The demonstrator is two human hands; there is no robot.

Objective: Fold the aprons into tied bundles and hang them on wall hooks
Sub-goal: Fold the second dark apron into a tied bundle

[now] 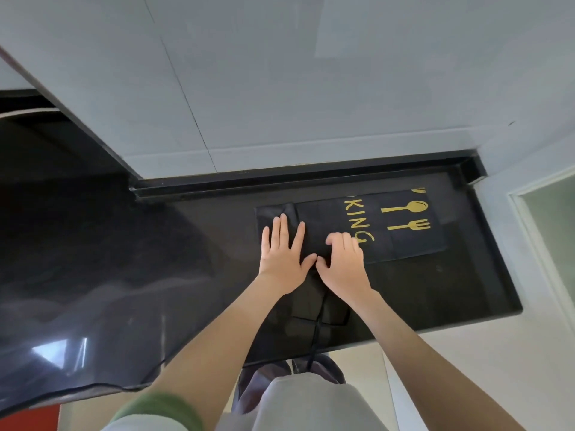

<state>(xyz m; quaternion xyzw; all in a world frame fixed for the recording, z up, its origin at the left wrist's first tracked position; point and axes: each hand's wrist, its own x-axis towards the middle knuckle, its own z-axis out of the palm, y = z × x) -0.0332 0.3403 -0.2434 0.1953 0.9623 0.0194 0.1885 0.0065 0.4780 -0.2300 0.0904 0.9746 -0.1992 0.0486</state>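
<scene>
Apron (404,244): black cloth with a gold spoon (404,208), a fork (409,226) and letters, lying flat on the right part of the counter (186,244). 1 folded flap reaches toward the near edge, under the wrists.
Apron edges: the far edge lies near the raised back lip (280,181) without touching it. The right edge stops short of the counter's right end.
Tie (317,334): a thin black cord runs from the folded flap to the counter's near edge and hangs over it.
Left hand (284,256): laid flat on the apron's left end, 4 fingers and thumb straight and spread, grasping nothing.
Right hand (342,262): just beside the left, the 2 thumbs almost touching. Its fingers are bent at the knuckles with the tips down on the cloth by the gold letters. Whether they pinch a fold or only press cannot be told.
Open room: a wide bare stretch of glossy black stone lies left of the apron, and a narrower bare strip lies to its right and front right.
Wall (280,88): pale tiles rise straight up behind the back lip.
Right side: a pale frame with a greenish pane (547,228) stands beside the counter's end.
</scene>
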